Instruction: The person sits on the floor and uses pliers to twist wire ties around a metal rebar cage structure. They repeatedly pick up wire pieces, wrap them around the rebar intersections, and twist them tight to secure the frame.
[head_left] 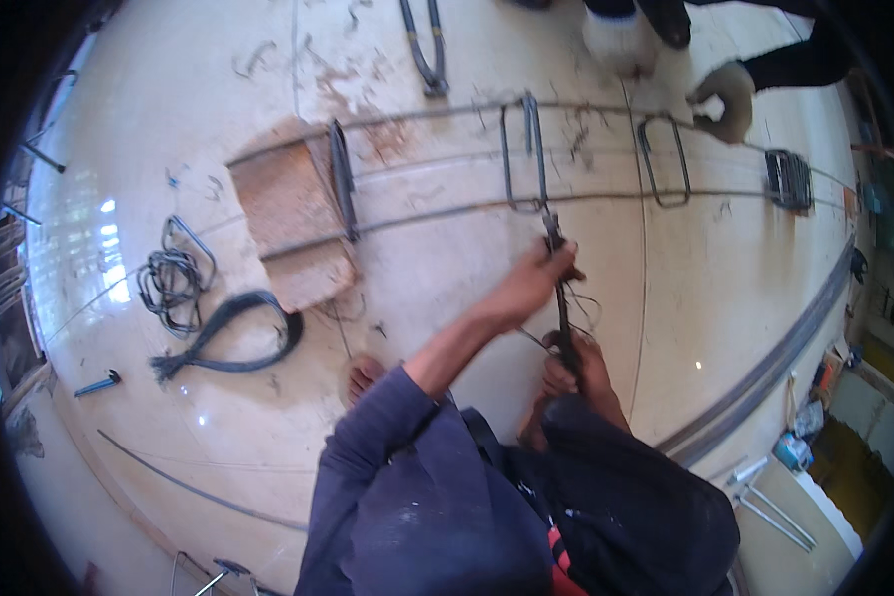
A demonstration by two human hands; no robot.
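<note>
My left hand point(536, 283) is closed around the upper part of dark pincers point(563, 308), just behind the jaws. My right hand point(578, 366) is closed on the lower end of their handles, with thin loose wires beside it. The jaws touch the lower of two long steel bars point(437, 207), at the foot of an upright rectangular stirrup point(523, 154). Another stirrup point(665, 159) hangs on the bars farther right. Several stirrups point(341, 179) are bunched at the left end, and a stack of them point(790, 181) sits at the right end.
A wooden board point(293, 214) lies under the bars' left end. Left of me are a tie-wire bundle point(238, 343) and bent steel pieces point(174, 283). Other pincers point(427, 55) lie beyond the bars. A co-worker's gloved hand point(727, 101) is near the bars at upper right.
</note>
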